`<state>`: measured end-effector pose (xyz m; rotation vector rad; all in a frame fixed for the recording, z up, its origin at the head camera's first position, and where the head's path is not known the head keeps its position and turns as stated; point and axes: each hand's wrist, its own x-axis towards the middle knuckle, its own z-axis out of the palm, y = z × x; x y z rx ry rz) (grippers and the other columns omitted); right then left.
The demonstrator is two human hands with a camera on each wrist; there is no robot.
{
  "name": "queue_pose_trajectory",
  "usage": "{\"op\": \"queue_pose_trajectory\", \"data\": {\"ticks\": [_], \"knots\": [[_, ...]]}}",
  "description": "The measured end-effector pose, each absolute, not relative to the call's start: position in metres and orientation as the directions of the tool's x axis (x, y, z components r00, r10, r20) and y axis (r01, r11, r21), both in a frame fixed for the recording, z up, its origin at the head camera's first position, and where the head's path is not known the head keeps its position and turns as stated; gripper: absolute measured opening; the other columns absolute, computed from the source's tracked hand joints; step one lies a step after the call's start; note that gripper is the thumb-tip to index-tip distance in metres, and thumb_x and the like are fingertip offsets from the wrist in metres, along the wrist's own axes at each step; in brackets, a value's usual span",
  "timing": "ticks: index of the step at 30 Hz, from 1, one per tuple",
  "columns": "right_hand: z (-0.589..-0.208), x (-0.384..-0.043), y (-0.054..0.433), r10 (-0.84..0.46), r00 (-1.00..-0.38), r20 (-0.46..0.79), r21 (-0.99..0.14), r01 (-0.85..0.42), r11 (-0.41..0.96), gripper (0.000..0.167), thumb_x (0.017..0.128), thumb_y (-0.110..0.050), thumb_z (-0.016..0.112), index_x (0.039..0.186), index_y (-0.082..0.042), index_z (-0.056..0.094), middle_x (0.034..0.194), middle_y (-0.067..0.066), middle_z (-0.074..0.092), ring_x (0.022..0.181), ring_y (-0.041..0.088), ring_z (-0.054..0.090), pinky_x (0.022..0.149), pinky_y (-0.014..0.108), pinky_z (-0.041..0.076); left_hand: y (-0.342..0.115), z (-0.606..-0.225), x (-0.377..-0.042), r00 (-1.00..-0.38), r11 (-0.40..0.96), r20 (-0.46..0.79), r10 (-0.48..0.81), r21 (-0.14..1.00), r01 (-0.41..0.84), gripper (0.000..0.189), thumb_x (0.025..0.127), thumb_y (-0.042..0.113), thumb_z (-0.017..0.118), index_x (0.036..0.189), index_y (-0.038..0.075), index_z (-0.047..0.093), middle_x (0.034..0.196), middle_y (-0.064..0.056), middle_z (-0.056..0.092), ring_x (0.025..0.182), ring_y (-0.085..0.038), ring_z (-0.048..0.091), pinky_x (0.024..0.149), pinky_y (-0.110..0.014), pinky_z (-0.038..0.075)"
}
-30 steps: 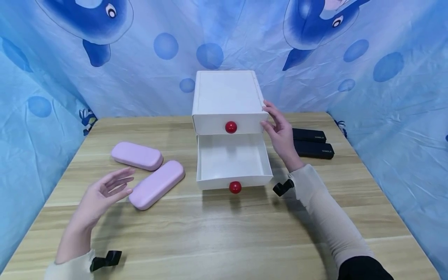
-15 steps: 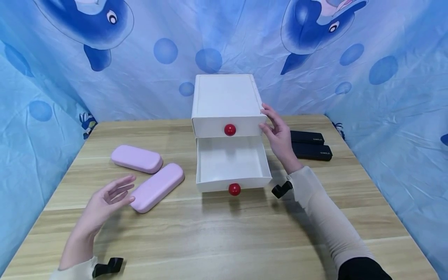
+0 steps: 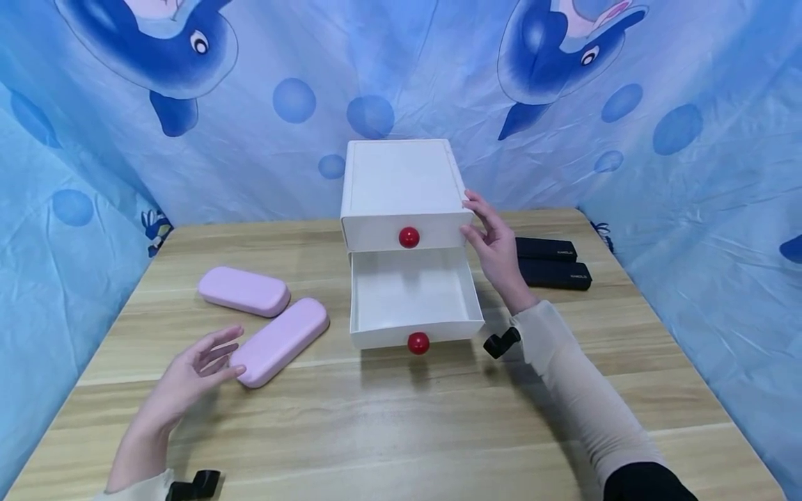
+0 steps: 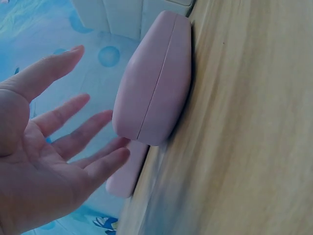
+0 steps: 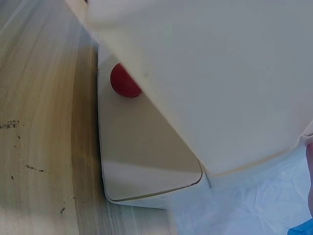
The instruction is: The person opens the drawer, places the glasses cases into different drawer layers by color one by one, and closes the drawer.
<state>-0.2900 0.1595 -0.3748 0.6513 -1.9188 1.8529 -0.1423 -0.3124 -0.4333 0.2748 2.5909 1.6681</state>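
Blue printed cloth hangs behind and at both sides of the wood-grained table. Near its left part, the left hand has its fingers spread and slightly bent, holding nothing, at the end of the nearer pink case; whether the fingertips touch it, I cannot tell. Meanwhile, the right hand rests at the right front edge of the white cabinet, thumb and fingers apart; how strongly they press is not visible. Below the closed upper drawer, the lower drawer stands pulled out, with nothing inside. Farther out, another pink case lies just beside the nearer one, and two black cases lie right of the cabinet. I judge the present step as steadying the cabinet while reaching for the nearer case; the next move seems to need the left fingers closing around its sides
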Motion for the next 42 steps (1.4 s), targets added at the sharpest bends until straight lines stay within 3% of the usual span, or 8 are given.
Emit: {"op": "queue_pose_trajectory", "data": {"ticks": [9, 22, 31, 42], "knots": [[-0.379, -0.289, 0.158, -0.052, -0.826, 0.561, -0.827, -0.562, 0.016, 0.038, 0.095, -0.002, 0.058, 0.132, 0.006, 0.052, 0.152, 0.007, 0.042, 0.141, 0.017, 0.039, 0.1, 0.018, 0.049, -0.312, -0.437, -0.14, -0.985, 0.462, -0.002, 0.17, 0.883, 0.078, 0.069, 0.087, 0.009, 0.071, 0.142, -0.01, 0.035, 0.126, 0.03, 0.046, 0.109, 0.022, 0.046, 0.089, 0.0, 0.043], [-0.378, -0.286, 0.16, -0.039, -0.825, 0.564, -0.825, -0.565, 0.022, 0.039, 0.094, -0.002, 0.059, 0.132, 0.007, 0.052, 0.152, 0.008, 0.042, 0.141, 0.017, 0.04, 0.1, 0.017, 0.049, -0.309, -0.442, -0.138, -0.984, 0.509, 0.028, 0.175, 0.853, 0.115, 0.069, 0.083, 0.006, 0.074, 0.141, -0.009, 0.038, 0.132, 0.004, 0.053, 0.107, 0.022, 0.046, 0.087, -0.001, 0.044], [-0.378, -0.288, 0.159, -0.04, -0.824, 0.566, -0.823, -0.567, 0.025, 0.039, 0.095, -0.002, 0.058, 0.132, 0.006, 0.052, 0.152, 0.008, 0.042, 0.141, 0.017, 0.04, 0.1, 0.017, 0.049, -0.312, -0.45, -0.139, -0.978, 0.464, 0.066, 0.198, 0.873, 0.153, 0.082, 0.08, 0.001, 0.075, 0.148, -0.003, 0.029, 0.121, 0.033, 0.045, 0.108, 0.022, 0.044, 0.087, 0.002, 0.041], [-0.377, -0.287, 0.159, -0.047, -0.822, 0.568, -0.822, -0.57, 0.024, 0.039, 0.095, -0.003, 0.058, 0.133, 0.005, 0.051, 0.152, 0.007, 0.042, 0.141, 0.017, 0.04, 0.1, 0.017, 0.049, -0.315, -0.46, -0.137, -0.96, 0.368, 0.118, 0.255, 0.906, 0.209, 0.084, 0.078, -0.004, 0.075, 0.149, -0.003, 0.029, 0.128, 0.03, 0.046, 0.116, 0.021, 0.042, 0.094, 0.002, 0.036]]}}
